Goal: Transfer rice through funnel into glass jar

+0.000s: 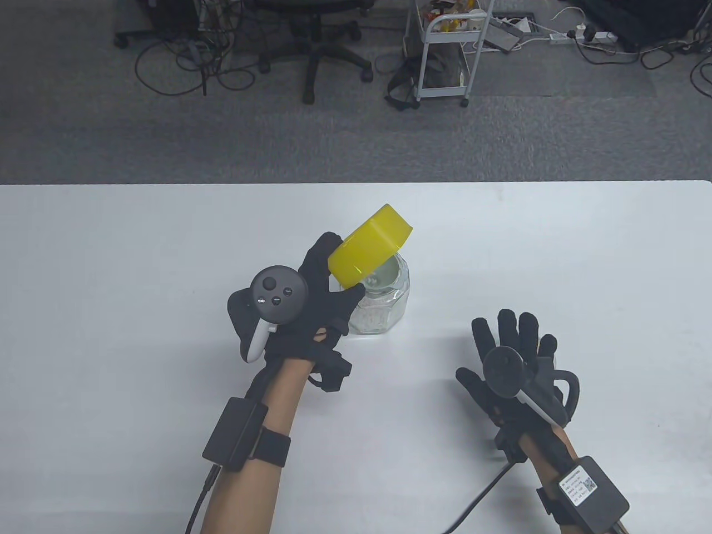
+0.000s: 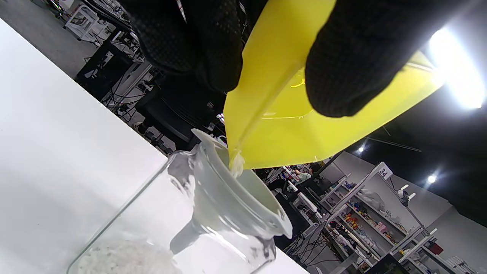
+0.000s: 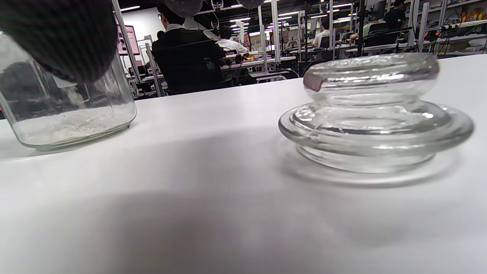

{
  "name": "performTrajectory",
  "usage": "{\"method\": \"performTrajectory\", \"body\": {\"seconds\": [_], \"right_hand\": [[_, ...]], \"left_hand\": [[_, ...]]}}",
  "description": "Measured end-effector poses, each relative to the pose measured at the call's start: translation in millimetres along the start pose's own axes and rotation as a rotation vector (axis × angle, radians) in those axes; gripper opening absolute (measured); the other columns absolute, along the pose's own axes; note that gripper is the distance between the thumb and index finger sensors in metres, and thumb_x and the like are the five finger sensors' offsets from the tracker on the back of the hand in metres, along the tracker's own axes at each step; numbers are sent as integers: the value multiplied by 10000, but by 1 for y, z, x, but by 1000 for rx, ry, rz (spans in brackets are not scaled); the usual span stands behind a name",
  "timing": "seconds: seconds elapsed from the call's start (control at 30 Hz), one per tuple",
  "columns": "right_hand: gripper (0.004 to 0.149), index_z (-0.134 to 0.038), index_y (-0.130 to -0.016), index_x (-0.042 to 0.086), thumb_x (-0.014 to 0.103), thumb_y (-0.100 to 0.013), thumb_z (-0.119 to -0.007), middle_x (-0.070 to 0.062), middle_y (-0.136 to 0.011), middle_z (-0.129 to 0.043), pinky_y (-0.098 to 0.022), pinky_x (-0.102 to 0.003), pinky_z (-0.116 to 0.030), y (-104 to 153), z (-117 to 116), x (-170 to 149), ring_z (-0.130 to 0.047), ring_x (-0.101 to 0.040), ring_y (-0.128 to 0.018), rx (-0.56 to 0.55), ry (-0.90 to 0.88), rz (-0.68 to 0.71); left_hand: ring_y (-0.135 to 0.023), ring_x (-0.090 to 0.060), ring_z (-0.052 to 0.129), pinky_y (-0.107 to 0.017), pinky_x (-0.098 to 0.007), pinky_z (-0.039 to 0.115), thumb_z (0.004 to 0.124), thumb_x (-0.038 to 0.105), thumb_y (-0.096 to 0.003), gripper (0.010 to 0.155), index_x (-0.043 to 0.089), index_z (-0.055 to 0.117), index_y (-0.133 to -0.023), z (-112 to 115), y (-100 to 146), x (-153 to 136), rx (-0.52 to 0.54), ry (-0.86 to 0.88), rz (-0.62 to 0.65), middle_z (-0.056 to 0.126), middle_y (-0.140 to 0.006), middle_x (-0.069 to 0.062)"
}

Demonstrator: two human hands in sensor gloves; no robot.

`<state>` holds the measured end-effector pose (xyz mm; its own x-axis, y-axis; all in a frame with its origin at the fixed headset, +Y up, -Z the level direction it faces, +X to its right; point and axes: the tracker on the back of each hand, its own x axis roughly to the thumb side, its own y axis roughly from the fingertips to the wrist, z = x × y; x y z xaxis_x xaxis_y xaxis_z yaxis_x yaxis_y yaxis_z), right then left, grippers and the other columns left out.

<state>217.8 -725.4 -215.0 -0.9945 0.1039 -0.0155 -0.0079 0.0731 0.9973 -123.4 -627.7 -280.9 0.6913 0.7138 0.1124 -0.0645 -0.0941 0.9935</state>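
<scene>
Spanning the lower part of the table view, the white worktop [image 1: 111, 250] carries the glass jar [image 1: 384, 303] near its middle, with a shallow layer of rice [image 3: 72, 125] on the jar's bottom. The left hand [image 1: 300, 311] grips a yellow bowl [image 1: 370, 247] between thumb and fingers, tilted steeply above the jar's mouth. A white funnel [image 2: 236, 201] sits in that mouth, its spout pointing down inside the glass, and a small clump of rice hangs at the bowl's lowest rim just over the funnel. The right hand [image 1: 514, 361] rests palm down on the worktop, fingers spread, well apart from the jar. A glass lid [image 3: 374, 110] lies on the worktop in the right wrist view.
</scene>
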Motion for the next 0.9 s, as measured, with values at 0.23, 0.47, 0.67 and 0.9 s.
{"method": "performTrajectory", "body": {"seconds": [0.23, 0.47, 0.67, 0.9], "right_hand": [[863, -313, -1049, 393, 697, -365, -743, -99, -1183, -213, -715, -718, -272, 0, 0, 0, -171, -442, -1078, 1, 0, 0], [864, -307, -1048, 395, 697, -365, -743, -101, -1182, -214, -716, -718, -271, 0, 0, 0, -172, -440, -1079, 0, 3, -3], [865, -306, -1048, 393, 697, -365, -742, -99, -1183, -213, -715, -719, -271, 0, 0, 0, -173, -441, -1079, -1, 2, -1], [864, -306, -1049, 393, 695, -366, -742, -99, -1183, -216, -716, -718, -273, 1, 0, 0, -178, -442, -1080, -5, 0, -12]], "left_hand": [[-1138, -317, 755, -818, -549, 692, 1001, 426, -528, 899, 459, 324, -1118, 1, 1, 0, 19, -28, 8, 460, -1274, 107], [-1148, -310, 739, -823, -550, 685, 1007, 399, -524, 894, 469, 334, -1109, 2, 1, 2, 19, -34, 12, 447, -1276, 115], [-1152, -307, 731, -827, -550, 678, 1008, 394, -524, 892, 477, 337, -1106, 2, 1, 2, 16, -16, 14, 435, -1279, 117], [-1144, -298, 746, -825, -543, 683, 993, 438, -535, 883, 473, 324, -1110, 4, 1, -7, 29, 92, -13, 439, -1278, 107]]}}
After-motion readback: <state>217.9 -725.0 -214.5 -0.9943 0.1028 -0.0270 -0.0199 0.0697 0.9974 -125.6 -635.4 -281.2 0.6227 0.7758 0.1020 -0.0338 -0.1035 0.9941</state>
